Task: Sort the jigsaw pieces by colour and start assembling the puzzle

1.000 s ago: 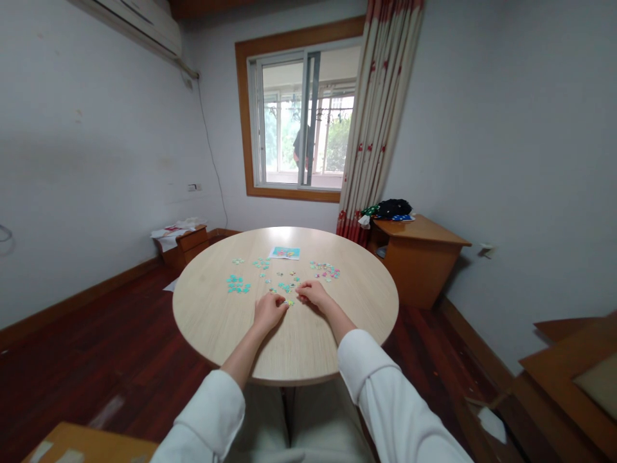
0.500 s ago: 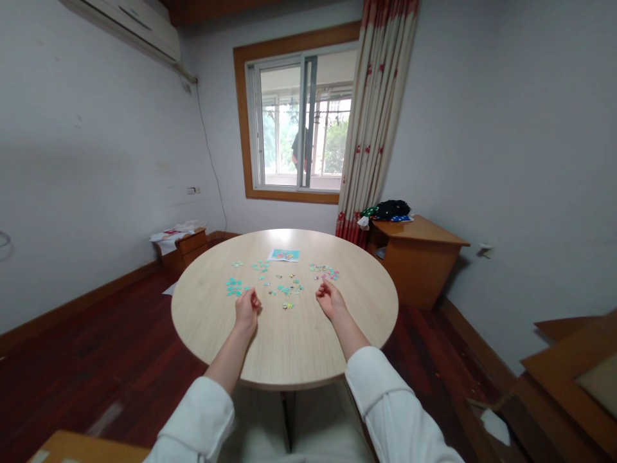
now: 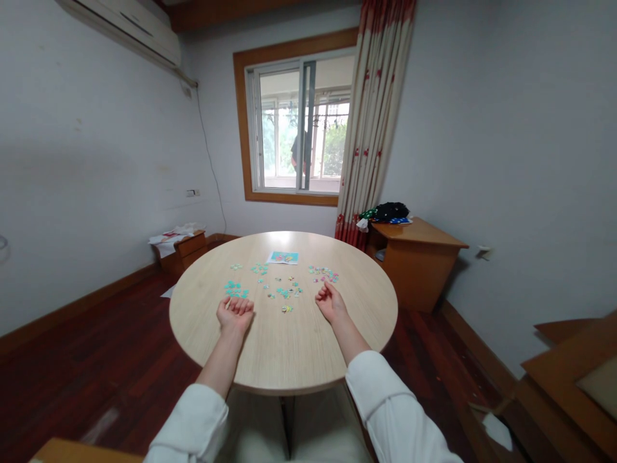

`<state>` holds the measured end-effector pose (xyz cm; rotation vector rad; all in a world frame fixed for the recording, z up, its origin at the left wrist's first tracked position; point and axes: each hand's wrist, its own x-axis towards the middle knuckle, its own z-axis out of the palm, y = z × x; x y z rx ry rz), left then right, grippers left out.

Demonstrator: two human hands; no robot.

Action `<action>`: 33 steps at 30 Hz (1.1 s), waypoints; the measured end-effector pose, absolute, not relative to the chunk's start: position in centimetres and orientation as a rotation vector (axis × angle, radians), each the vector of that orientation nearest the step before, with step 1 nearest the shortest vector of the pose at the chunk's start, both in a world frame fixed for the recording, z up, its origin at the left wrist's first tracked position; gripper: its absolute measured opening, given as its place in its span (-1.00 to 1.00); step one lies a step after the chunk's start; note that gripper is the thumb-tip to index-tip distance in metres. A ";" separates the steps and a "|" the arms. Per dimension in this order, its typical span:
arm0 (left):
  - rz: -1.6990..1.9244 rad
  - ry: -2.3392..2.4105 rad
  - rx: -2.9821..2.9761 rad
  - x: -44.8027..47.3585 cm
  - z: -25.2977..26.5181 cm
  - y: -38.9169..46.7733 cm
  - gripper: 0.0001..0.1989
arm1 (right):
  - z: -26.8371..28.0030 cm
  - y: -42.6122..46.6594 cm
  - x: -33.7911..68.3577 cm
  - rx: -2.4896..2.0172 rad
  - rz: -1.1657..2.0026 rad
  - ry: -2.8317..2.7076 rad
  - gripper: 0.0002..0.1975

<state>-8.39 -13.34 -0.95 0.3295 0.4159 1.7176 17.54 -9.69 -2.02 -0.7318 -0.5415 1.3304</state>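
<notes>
Several small jigsaw puzzle pieces lie in loose groups on a round wooden table [image 3: 284, 360]. My left hand [image 3: 235, 313] rests palm up just below the turquoise puzzle pieces [image 3: 234, 288]. Its fingers are loosely bent, and nothing shows in them. By the pink and white puzzle pieces [image 3: 324, 272], my right hand [image 3: 330, 301] lies with its fingers curled in. Whether it holds a piece is hidden. Mixed pieces [image 3: 288, 292] and a small yellowish cluster [image 3: 287, 309] sit between the hands. A picture card [image 3: 283, 258] lies flat beyond them.
A wooden desk [image 3: 419, 257] with dark cloth on it stands behind the table at right. At left is a low cabinet [image 3: 186, 247] with papers on top. A person [image 3: 299, 151] shows through the window. A curtain [image 3: 373, 128] hangs beside it.
My left hand has moved left and slightly back, turning palm up with its fingers loosened. My right hand has stayed by the pink pieces. The view has shifted slightly.
</notes>
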 end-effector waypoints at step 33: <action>1.645 0.378 0.189 -8.3 -0.9 -13.7 -0.78 | -2.6 -11.2 14.5 -0.949 0.952 -1.092 -0.88</action>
